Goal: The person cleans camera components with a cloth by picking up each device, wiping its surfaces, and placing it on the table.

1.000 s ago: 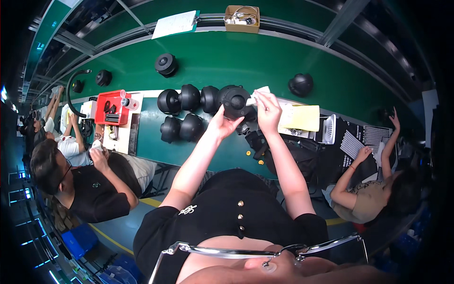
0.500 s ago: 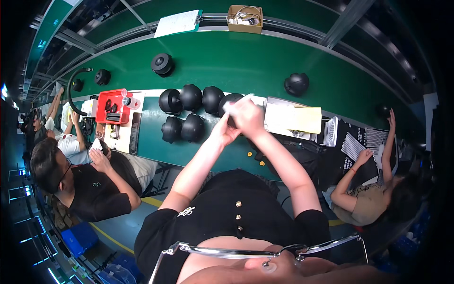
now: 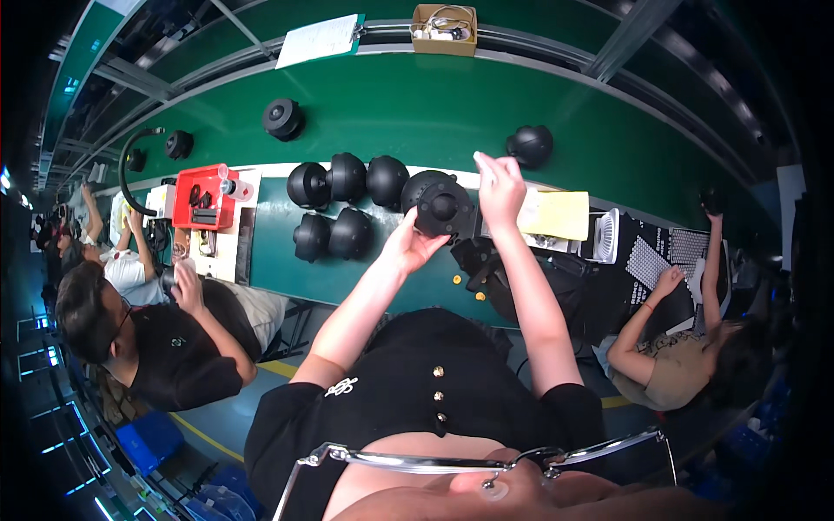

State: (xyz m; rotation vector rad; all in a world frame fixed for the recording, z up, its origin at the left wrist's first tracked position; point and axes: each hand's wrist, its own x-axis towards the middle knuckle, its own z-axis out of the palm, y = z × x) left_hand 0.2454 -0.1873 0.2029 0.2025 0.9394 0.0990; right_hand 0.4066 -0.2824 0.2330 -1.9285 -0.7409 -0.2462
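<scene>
My left hand (image 3: 410,247) grips a black round housing (image 3: 437,193) from below and its left side, over the near work surface. The housing's raised round centre faces up. To its right my right hand (image 3: 501,193) is lifted apart from it, fingers drawn together; a small pale bit shows at the fingertips, too small to name. Left of the held housing, several similar black round housings stand in two rows, among them a front one (image 3: 352,234) and a back one (image 3: 387,181).
A yellow sheet (image 3: 563,214) lies on a box at right, beside a black bag (image 3: 556,282). Other black housings (image 3: 283,119) (image 3: 530,146) sit on the green belt (image 3: 400,104). A red tray (image 3: 184,201) stands left. Co-workers sit on both sides (image 3: 174,339) (image 3: 678,365).
My right hand has moved off the housing, up and right; the white thing over the housing no longer shows there. The housing is now uncovered in my left hand. Housings on the belt shifted left.
</scene>
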